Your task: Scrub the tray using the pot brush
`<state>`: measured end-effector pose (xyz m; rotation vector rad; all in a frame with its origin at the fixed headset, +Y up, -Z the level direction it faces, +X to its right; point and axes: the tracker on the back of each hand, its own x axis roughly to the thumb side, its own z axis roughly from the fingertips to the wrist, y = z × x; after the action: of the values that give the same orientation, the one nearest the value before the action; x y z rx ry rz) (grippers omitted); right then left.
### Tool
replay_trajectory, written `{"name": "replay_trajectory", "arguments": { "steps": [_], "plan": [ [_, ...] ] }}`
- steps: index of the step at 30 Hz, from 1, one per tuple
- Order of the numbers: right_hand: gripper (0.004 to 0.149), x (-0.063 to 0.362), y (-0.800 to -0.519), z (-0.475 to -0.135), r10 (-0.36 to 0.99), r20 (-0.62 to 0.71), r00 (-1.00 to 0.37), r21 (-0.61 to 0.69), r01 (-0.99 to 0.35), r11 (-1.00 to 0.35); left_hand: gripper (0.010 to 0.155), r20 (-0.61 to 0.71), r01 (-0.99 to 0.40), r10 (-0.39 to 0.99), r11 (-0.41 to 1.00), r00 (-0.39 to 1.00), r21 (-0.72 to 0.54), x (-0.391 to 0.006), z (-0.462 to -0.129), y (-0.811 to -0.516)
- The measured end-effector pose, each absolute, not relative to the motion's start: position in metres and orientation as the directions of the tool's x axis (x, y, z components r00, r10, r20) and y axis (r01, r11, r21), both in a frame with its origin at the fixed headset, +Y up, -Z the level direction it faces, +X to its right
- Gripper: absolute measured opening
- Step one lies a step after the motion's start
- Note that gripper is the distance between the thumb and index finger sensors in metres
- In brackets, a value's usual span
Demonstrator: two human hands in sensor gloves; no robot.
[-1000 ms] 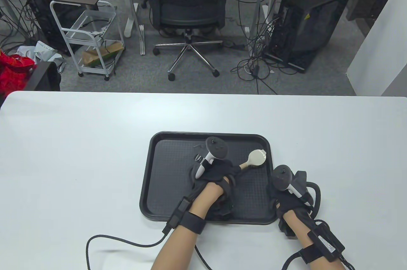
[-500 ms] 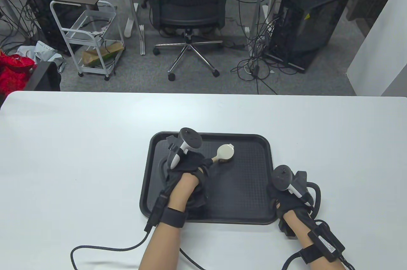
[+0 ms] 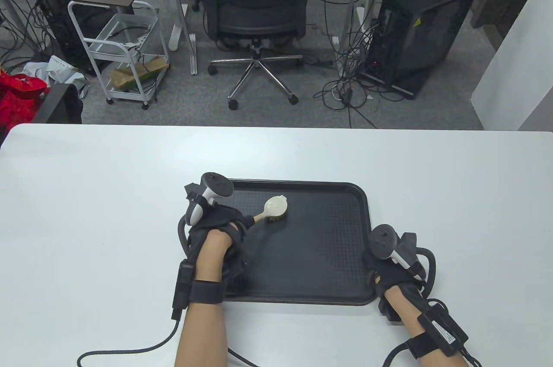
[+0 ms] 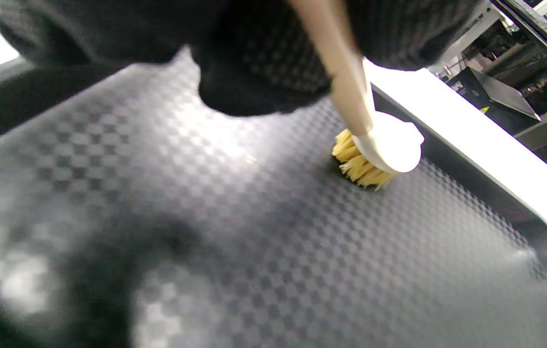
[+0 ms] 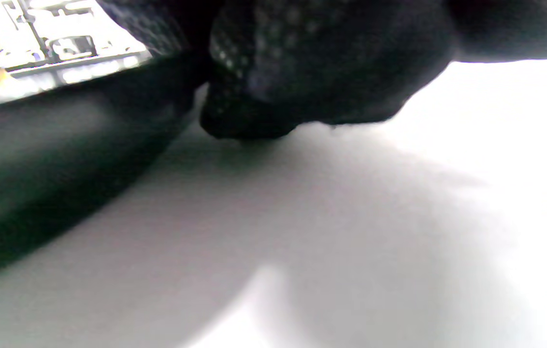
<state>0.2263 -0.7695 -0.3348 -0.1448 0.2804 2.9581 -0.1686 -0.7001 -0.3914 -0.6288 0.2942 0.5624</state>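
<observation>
A black textured tray [image 3: 328, 237] lies on the white table near the front edge. My left hand [image 3: 218, 229] grips the wooden handle of a pot brush [image 3: 274, 208] over the tray's left part. The brush's cream head and yellow bristles [image 4: 363, 166] press on the tray floor [image 4: 264, 232] near its far rim. My right hand [image 3: 391, 267] rests at the tray's front right corner and touches its rim. In the right wrist view its fingers [image 5: 302, 82] lie against the tray's outer wall [image 5: 61, 159] and the table.
The white table [image 3: 86, 194] stretches wide on both sides of the tray. Glove cables [image 3: 129, 349] trail off the front edge. Beyond the table stand an office chair [image 3: 259, 8], a white cart [image 3: 121, 47] and computer towers on the floor.
My left hand has drawn the brush leftward across the tray, from its right part to its left part. My right hand has stayed at the tray's corner.
</observation>
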Motion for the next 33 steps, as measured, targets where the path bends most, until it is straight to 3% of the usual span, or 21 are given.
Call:
{"name": "replay_trajectory", "arguments": {
  "steps": [18, 23, 28, 33],
  "plan": [
    [0.059, 0.226, -0.770, -0.335, 0.152, -0.113, -0.982, 0.176, -0.170, -0.970, 0.061, -0.592, -0.785, 0.540, 0.543, 0.599, -0.299, -0.283, -0.364, -0.709],
    [0.059, 0.226, -0.770, -0.335, 0.150, -0.112, -0.982, 0.176, -0.168, -0.970, 0.060, -0.600, -0.780, 0.545, 0.579, 0.586, -0.237, -0.302, -0.359, -0.699],
    [0.059, 0.226, -0.770, -0.335, 0.152, -0.112, -0.982, 0.178, -0.171, -0.969, 0.060, -0.483, -0.798, 0.652, 0.571, 0.584, -0.193, -0.279, -0.364, -0.682],
    [0.059, 0.226, -0.770, -0.335, 0.149, -0.113, -0.982, 0.177, -0.167, -0.970, 0.060, -0.310, -0.817, 0.760, 0.489, 0.571, -0.305, -0.210, -0.383, -0.672]
  ]
}}
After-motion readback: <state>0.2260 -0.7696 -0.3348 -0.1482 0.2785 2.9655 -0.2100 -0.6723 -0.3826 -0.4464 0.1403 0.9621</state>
